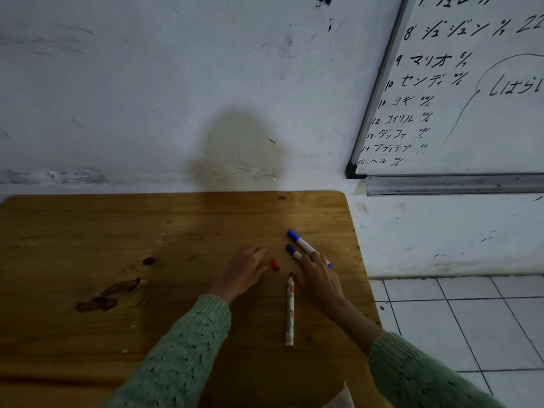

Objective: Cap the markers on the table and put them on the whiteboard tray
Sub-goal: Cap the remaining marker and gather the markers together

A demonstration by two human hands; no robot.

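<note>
An uncapped white marker (290, 313) lies lengthwise on the wooden table (117, 245), its dark red tip pointing away from me. A loose red cap (275, 264) sits just beyond it, between my hands. My left hand (243, 273) hovers open just left of the red cap. My right hand (319, 279) rests open, its fingers over two capped blue markers: a longer one (303, 244) and a second one (293, 251) partly hidden under the fingers. The grey whiteboard tray (453, 185) runs along the wall to the upper right.
The whiteboard (471, 83) with black handwriting hangs above the tray. The table's right edge lies close to my right hand, with white tiled floor (471, 319) beyond. A scuffed white wall stands behind the table. Dark stains mark the table's left part.
</note>
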